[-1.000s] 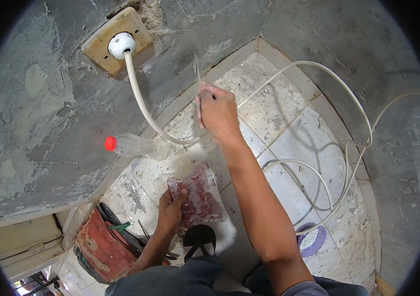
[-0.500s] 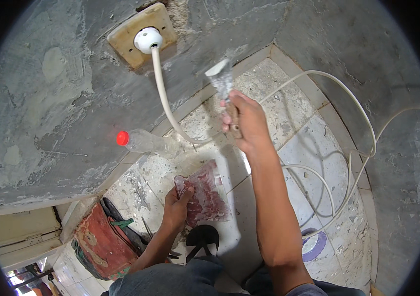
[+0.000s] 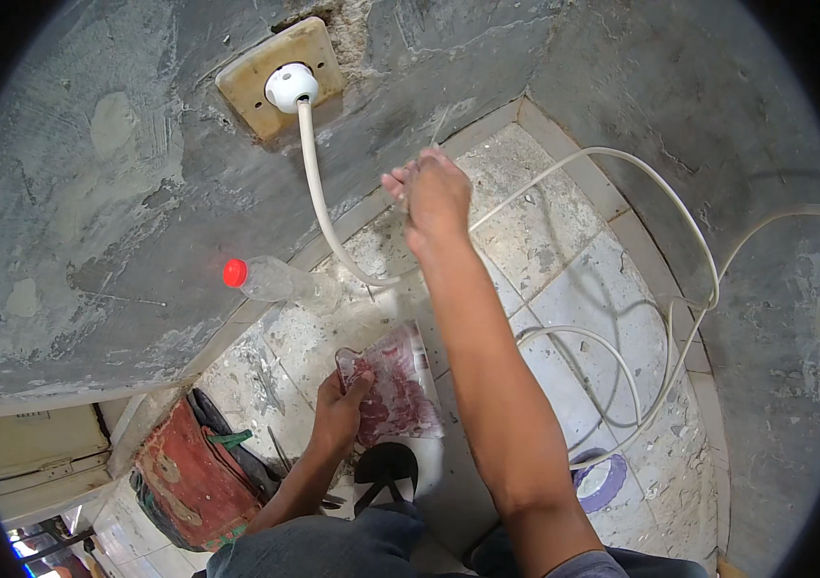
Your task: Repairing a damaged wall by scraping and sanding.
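My right hand (image 3: 437,197) reaches out near the foot of the grey wall, its fingers closed round a putty knife (image 3: 440,126). The blade is seen almost edge-on as a thin pale line, and the hand hides the handle. Whether the blade touches the wall, I cannot tell. Lower down, my left hand (image 3: 338,412) grips the left edge of a flat, reddish, rectangular plate (image 3: 393,388) smeared with whitish paste. Its thumb lies on top of the plate.
A white cable (image 3: 318,197) runs from a white round fitting (image 3: 291,88) on the yellowed wall plate and loops over the dusty tiles. A red-capped clear bottle (image 3: 275,279) lies left, above a dirty red bag (image 3: 200,472). A purple-and-white roll (image 3: 601,485) sits at right.
My right hand has moved left with the putty knife and turned, so the blade's broad face no longer shows. My left hand and the plate have barely moved.
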### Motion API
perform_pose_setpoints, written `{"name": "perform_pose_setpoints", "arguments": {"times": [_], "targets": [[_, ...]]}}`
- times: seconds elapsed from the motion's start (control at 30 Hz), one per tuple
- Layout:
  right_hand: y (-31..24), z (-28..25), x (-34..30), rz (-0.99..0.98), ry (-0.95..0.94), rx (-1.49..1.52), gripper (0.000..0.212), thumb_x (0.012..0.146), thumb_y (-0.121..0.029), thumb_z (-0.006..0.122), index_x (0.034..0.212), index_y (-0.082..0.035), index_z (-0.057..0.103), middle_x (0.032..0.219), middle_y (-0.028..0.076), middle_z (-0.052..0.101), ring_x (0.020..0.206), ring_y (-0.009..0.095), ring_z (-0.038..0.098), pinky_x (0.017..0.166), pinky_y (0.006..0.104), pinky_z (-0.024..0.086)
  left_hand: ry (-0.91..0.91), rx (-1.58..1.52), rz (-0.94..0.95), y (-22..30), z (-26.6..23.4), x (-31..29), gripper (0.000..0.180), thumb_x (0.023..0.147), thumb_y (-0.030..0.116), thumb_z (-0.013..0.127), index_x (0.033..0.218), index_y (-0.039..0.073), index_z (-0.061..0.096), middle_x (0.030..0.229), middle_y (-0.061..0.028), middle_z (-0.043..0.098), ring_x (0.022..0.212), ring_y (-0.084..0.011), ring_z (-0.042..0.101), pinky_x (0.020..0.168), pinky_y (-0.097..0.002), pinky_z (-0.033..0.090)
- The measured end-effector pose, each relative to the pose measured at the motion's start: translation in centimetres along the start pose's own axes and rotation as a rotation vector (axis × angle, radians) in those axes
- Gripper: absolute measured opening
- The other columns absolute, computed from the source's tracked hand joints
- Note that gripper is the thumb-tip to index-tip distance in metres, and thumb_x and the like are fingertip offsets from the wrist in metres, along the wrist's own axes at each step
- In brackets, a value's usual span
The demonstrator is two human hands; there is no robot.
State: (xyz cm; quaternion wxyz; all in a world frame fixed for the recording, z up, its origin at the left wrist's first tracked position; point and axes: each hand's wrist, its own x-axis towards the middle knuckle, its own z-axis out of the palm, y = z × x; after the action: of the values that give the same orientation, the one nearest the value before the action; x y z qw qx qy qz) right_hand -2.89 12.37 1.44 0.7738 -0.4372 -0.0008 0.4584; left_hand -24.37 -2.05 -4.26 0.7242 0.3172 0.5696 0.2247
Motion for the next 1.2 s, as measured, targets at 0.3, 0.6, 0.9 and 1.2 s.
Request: {"name": "perform_pose_setpoints", "arguments": {"times": [0.3,0.6,0.9,1.2], "targets": [[0.3,4.3,-0.1,0.117,-0.034,0.399,0.012,0.095,-0.009,0.036,0.095,0.0,0.043,0.076,0.013,0.052,0.059,0.02,0.053,0.054,0.0301,0.048,0.022,0.011,0.014,0.2,-0.4,-0.1,0.01,0.092,0.015,0.056,0.091,0.005,0.053,0.065,-0.0037,0.054,0.048,-0.0159,0.055,0.041,-0.0269,0.044],[-1.5,-1.0,-3.5,-0.107,-0.224,-0.211,0.018,0.097,-0.013,0.039,0.1,0.001,0.05,0.077,0.007,0.051,0.063,0.014,0.054,0.055,0.0283,0.05,0.021,0.02,0.001,-0.1,0.3,0.4,0.01,0.092,0.015,0.055,0.092,0.005,0.055,0.066,-0.0034,0.055,0.049,-0.0152,0.056,0.041,-0.0271,0.044],[-0.5,-6.3,0.1,-0.013,-0.135,-0.051,0.02,0.095,-0.012,0.043,0.107,0.002,0.049,0.086,0.009,0.054,0.057,0.013,0.052,0.049,0.0312,0.05,-0.02,-0.022,0.01,-0.2,-0.5,-0.4,0.016,0.093,0.015,0.054,0.099,0.0,0.057,0.077,-0.005,0.061,0.062,-0.0129,0.059,0.053,-0.0274,0.051],[-4.9,-11.5,-1.6,0.011,-0.432,-0.298,0.039,0.096,-0.019,0.046,0.13,0.001,0.046,0.095,0.01,0.062,0.057,0.012,0.053,0.053,0.0278,0.048,-0.111,-0.05,-0.076,1.5,1.6,-0.5,0.013,0.092,0.017,0.057,0.096,0.005,0.054,0.07,-0.0026,0.056,0.053,-0.0142,0.057,0.048,-0.0271,0.049]]}}
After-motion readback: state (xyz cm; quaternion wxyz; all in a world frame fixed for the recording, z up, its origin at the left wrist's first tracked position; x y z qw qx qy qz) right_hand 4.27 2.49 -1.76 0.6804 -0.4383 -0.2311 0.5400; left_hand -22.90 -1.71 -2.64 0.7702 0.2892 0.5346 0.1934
